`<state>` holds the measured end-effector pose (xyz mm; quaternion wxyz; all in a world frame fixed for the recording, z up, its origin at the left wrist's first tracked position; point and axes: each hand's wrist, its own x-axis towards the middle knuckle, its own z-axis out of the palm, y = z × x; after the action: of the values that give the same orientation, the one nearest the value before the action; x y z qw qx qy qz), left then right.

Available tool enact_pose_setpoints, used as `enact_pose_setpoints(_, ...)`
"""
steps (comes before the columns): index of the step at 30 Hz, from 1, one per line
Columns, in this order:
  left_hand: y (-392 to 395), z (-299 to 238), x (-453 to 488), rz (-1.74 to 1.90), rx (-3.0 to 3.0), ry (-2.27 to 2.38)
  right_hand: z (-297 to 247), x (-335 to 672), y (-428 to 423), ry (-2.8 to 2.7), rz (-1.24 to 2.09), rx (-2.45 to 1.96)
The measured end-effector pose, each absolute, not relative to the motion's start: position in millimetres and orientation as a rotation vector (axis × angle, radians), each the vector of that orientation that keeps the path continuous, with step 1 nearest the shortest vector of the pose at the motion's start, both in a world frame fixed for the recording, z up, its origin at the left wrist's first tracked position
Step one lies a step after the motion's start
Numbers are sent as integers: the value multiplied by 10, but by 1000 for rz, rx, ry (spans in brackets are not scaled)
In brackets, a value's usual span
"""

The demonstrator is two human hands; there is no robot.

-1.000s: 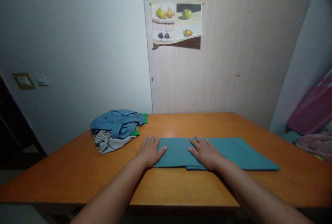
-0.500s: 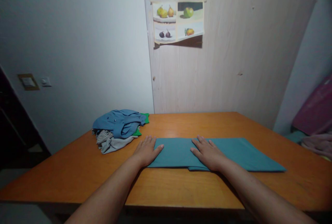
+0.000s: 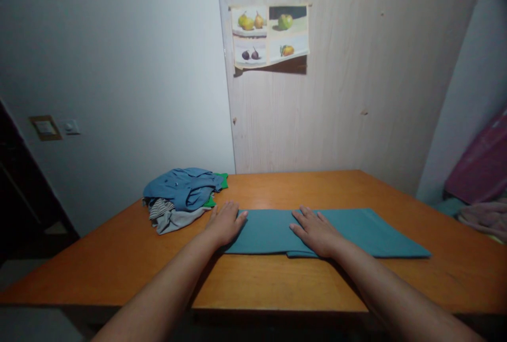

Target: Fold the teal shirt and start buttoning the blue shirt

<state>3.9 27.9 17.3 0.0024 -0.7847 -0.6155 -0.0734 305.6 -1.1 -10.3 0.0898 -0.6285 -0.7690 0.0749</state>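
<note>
A teal folded cloth (image 3: 263,231) lies flat on the wooden table in front of me, its long side running left to right. My left hand (image 3: 226,221) rests at the cloth's left end, palm down, with the thumb stretched over the fabric. Near the middle of the cloth, my right hand (image 3: 316,230) lies flat on top with its fingers spread. Just right of centre, a folded layer shows along the near edge. The cloth's right end tapers to a corner. Neither hand grips anything that I can see.
A heap of crumpled clothes (image 3: 180,191), blue, grey, striped and green, sits at the back left of the orange-brown table (image 3: 277,284). A fruit poster (image 3: 269,35) hangs on the wall behind. Pink and mauve fabrics (image 3: 481,218) are at the far right.
My left hand has arched slightly, its fingers a little higher at the cloth's left end. The right hand stays in place on the cloth. The view has shifted slightly.
</note>
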Motion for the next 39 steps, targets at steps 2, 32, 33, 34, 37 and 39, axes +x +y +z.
enact_pose_setpoints(2, 257, 130, 100, -243, -2523, -1858, -100, 3054, -15, -2284, 230, -1869)
enact_pose_setpoints(32, 308, 153, 541, -11, -2755, -1691, -59, 3035, -50, -2285, 226, -1849)
enact_pose_setpoints(33, 302, 163, 567, -27, -2747, -1677, -62, 3036, -48, -2285, 227, -1847)
enact_pose_setpoints(34, 297, 163, 591, -52, -2741, -1652, -64, 3037, -46, -2284, 228, -1848)
enact_pose_setpoints(37, 297, 114, 639, -113, -2750, -1581, -67, 3039, -46, -2279, 230, -1853)
enact_pose_setpoints(39, 304, 67, 643, -116, -2765, -1580, -66, 3040, -49, -2278, 231, -1853)
